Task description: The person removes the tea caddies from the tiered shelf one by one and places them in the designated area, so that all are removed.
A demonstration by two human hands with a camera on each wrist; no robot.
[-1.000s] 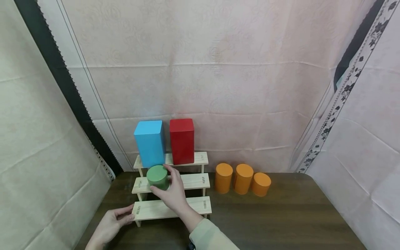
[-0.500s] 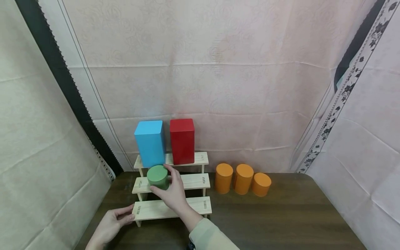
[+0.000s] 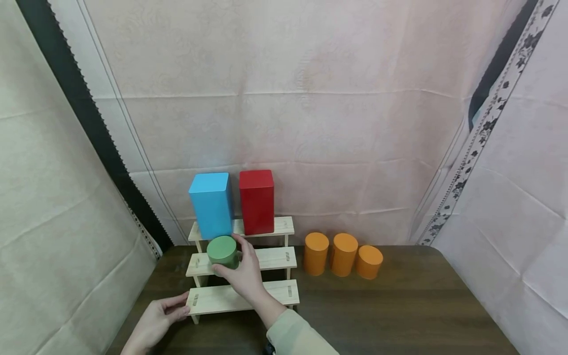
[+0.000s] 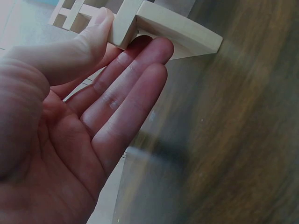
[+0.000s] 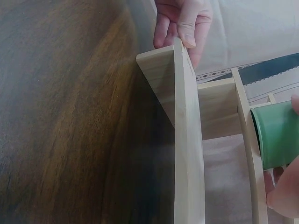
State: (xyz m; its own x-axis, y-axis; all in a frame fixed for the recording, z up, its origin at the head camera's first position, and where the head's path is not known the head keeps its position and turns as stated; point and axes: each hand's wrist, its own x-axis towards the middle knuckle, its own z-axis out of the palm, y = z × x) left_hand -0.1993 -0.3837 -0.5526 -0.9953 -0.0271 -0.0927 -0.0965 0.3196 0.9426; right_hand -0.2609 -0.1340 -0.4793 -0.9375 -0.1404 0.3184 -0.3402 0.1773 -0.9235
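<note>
On the middle step of a pale wooden three-step display stand (image 3: 270, 258) sits a short green round tin (image 3: 222, 250), upright. My right hand (image 3: 245, 276) grips it from the right, thumb at the front and fingers toward the back. The tin (image 5: 278, 134) shows its rimmed lower edge against the step in the right wrist view. At the bottom step's left end, my left hand (image 3: 155, 319) pinches the board between thumb and fingers. The left wrist view has this hand (image 4: 88, 121) with its thumb on the stand's end (image 4: 128, 21) and the other fingers extended.
A blue box (image 3: 212, 206) and a red box (image 3: 257, 202) stand on the top step. Right of the stand, three orange cylinders (image 3: 343, 254) are lined up on the dark wooden table (image 3: 399, 315). Pale cloth (image 3: 310, 123) hangs behind and at both sides.
The head view has shifted very slightly. Both hands keep their places on the tin and the stand.
</note>
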